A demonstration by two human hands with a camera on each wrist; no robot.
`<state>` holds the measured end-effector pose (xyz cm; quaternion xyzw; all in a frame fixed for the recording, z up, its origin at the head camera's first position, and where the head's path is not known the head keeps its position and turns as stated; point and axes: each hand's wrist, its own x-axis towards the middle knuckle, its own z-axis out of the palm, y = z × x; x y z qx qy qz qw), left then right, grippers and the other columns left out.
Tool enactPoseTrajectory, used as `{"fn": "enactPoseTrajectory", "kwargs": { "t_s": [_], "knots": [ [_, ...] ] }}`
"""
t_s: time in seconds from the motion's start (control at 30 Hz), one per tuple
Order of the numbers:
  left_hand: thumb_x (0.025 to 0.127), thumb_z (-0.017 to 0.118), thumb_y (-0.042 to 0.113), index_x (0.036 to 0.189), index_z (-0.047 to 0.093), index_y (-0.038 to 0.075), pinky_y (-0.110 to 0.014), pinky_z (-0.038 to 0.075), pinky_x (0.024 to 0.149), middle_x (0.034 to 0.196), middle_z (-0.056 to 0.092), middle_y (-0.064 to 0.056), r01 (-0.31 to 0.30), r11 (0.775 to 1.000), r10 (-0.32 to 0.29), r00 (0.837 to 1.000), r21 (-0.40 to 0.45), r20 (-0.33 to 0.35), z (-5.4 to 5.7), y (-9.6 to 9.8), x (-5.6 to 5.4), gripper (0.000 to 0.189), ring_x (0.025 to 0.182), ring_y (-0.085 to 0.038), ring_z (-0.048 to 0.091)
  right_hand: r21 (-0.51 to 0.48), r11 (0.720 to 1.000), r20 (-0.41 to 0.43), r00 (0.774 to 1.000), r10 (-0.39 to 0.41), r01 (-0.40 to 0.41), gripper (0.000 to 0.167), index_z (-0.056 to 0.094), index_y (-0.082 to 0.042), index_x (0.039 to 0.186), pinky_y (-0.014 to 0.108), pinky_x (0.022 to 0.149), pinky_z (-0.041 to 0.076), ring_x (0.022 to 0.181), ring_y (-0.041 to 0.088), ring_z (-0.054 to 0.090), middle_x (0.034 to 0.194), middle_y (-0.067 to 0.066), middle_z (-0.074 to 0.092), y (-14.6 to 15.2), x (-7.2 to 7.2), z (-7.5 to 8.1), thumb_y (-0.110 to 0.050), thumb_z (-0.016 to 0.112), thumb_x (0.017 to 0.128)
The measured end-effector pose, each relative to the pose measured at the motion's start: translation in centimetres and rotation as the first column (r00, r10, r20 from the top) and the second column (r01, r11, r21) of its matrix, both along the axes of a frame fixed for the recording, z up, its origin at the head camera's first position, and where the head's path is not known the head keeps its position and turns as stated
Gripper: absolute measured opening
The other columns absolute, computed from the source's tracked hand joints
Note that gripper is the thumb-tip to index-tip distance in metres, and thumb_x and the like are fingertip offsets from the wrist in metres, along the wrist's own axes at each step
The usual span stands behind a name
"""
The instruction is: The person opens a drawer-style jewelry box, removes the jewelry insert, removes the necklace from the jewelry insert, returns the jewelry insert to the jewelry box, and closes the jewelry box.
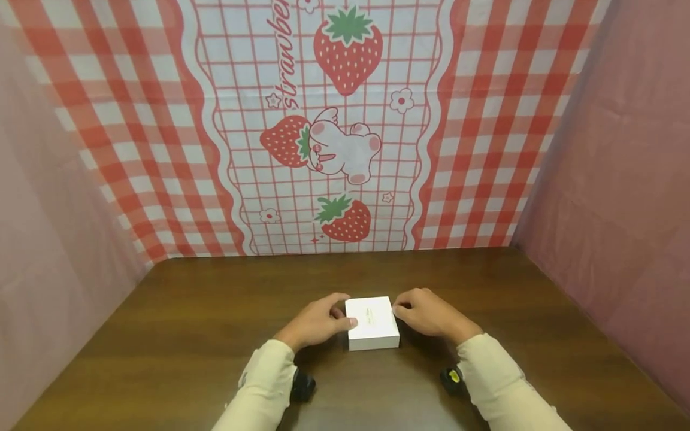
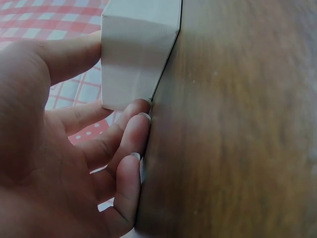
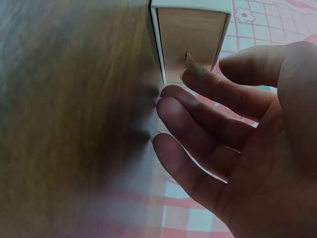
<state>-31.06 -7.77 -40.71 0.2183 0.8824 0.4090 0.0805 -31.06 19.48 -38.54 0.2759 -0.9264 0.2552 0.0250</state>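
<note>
A small, square white box (image 1: 372, 317) with faint lettering on its lid lies flat on the table. My left hand (image 1: 318, 320) grips its left part, thumb on the top and index finger at the far edge. Other fingers of the left hand (image 2: 94, 134) are bent beside the box, low by the table. At the box's right side is my right hand (image 1: 426, 311). In the right wrist view, that side shows a tan panel (image 3: 190, 34) with a dark slit and a small pale tab (image 3: 194, 65). The index fingertip lies against the tab, the thumb slightly apart.
The dark brown wooden table (image 1: 215, 287) stretches around the box. Behind it hangs a red-and-white strawberry cloth (image 1: 345, 137), with pink cloth walls (image 1: 620, 197) at both sides. Black wrist devices (image 1: 303, 386) sit below both pale sleeves.
</note>
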Motion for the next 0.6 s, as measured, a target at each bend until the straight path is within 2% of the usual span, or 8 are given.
{"fn": "enactPoseTrajectory", "kwargs": {
  "t_s": [0.3, 0.6],
  "knots": [
    [0.092, 0.070, 0.044, 0.146, 0.050, 0.012, -0.045, 0.049, 0.081, 0.103, 0.065, -0.003, -0.003, 1.000, 0.003, 1.000, 0.004, 0.002, 0.24, -0.10, -0.07, 0.066, 0.092, -0.019, 0.060, 0.029, 0.999, 0.006, 1.000, 0.025, -0.025, 0.014, 0.075, -0.010, 0.089, 0.032, 0.070, 0.048, 0.073, 0.010, 0.053, 0.080, -0.008, 0.064, 0.00, -0.24, 0.36, -0.009, 0.061, 0.091],
    [0.091, 0.071, 0.043, 0.145, 0.051, 0.011, -0.043, 0.049, 0.079, 0.100, 0.064, -0.002, -0.012, 1.000, 0.012, 1.000, 0.003, -0.002, 0.15, -0.07, 0.13, 0.066, 0.089, -0.018, 0.059, 0.027, 0.999, 0.013, 1.000, 0.021, -0.021, 0.008, 0.075, -0.011, 0.089, 0.032, 0.070, 0.047, 0.075, 0.010, 0.053, 0.081, -0.009, 0.064, -0.17, 0.06, 0.07, -0.009, 0.067, 0.086]
  ]
}}
